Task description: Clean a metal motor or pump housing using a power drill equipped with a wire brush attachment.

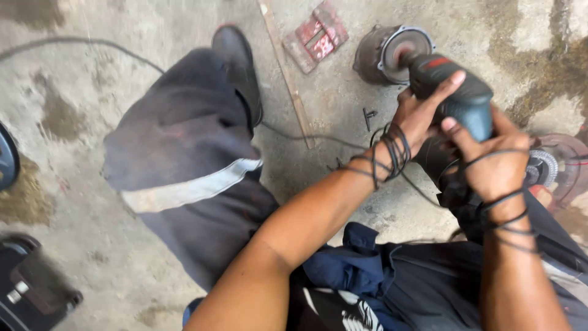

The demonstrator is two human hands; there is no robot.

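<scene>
The person is sitting low on the concrete floor (343, 67), and both hands are closing round a teal power tool (468, 101): the left hand (419, 116) is lying over its near side with fingers spread, the right hand (490, 162) is wrapping its rear, and dark cord (392, 153) is looping both wrists. The tool's nose is pressing into a round metal part (392, 55) just beyond; judging by this, the working step is under way. Any next move is calling for a firm two-handed grip and slack kept off the disc; farther off, a red block (315, 35) is lying beside a thin wooden strip (286, 73).
</scene>
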